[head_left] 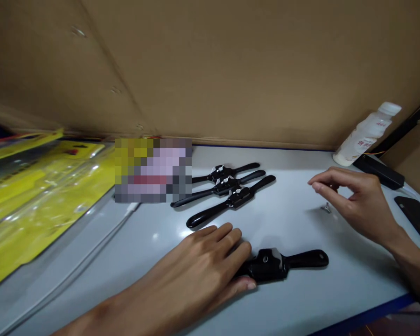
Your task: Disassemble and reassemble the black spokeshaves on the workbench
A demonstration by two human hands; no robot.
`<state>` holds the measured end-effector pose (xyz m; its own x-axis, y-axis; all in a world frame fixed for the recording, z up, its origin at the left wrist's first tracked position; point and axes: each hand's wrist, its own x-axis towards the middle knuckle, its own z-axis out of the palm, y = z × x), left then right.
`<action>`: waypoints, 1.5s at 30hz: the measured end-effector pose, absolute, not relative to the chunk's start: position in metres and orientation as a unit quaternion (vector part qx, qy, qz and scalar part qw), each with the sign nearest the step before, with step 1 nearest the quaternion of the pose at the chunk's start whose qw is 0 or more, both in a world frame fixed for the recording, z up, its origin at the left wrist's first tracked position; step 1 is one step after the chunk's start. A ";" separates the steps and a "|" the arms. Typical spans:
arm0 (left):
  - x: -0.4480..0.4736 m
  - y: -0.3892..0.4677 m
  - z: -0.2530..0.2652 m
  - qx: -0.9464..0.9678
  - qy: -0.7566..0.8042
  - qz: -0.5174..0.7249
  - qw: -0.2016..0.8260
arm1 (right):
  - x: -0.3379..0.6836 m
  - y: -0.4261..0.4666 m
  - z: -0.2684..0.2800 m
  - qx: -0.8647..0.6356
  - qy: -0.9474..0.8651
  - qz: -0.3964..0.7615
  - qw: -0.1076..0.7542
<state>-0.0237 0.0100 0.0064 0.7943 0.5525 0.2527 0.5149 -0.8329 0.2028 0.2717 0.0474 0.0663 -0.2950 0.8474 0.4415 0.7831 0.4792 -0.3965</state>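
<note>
A black spokeshave (268,266) lies across the front of the table, its bare handle pointing right. My left hand (210,261) is closed over its other handle, thumb along the near side. To the right, my right hand (360,203) hovers above the tabletop with thumb and forefinger pinched together; whether anything tiny is between the tips is hidden. Just below that hand a small silver wing screw (326,208) rests on the table. Beyond my left hand lie three more black spokeshaves (240,196), side by side at a slant, with silver screws on their bodies.
Yellow-backed clear plastic packaging (49,196) covers the left side. Near it are a pixelated item (154,170) and a white cable (91,252). At the back right stands a white bottle (367,135), beside black objects (380,171). A cardboard wall (231,70) closes off the back.
</note>
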 end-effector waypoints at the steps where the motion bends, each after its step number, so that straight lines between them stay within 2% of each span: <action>1: -0.024 0.010 0.007 0.945 0.282 0.155 0.058 | 0.278 0.051 0.067 -0.518 -0.809 0.020 0.277; 4: -0.024 0.010 0.007 0.946 0.274 0.164 0.048 | 0.297 0.059 0.067 -0.566 -0.811 -0.046 0.138; 8: -0.026 0.008 0.003 0.953 0.241 0.184 0.008 | 0.322 0.062 0.066 -0.601 -0.796 -0.065 -0.032; 12: -0.027 0.005 0.001 0.955 0.229 0.189 -0.021 | 0.335 0.061 0.066 -0.576 -0.810 -0.019 -0.106; 21: -0.021 0.004 0.009 0.945 0.236 0.224 0.018 | 0.341 0.069 0.053 -0.509 -0.852 0.099 -0.069; 33: -0.021 0.003 0.011 0.944 0.226 0.230 0.064 | 0.324 0.066 0.048 -0.489 -0.862 0.134 -0.020; 45: -0.017 0.005 0.006 0.936 0.234 0.251 0.081 | 0.311 0.061 0.049 -0.465 -0.874 0.137 -0.028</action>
<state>-0.0172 0.0048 0.0055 0.7645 0.4782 0.4322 0.3974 -0.8776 0.2681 0.3108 0.0612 0.0493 -0.5664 0.8049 -0.1767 0.8204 0.5304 -0.2136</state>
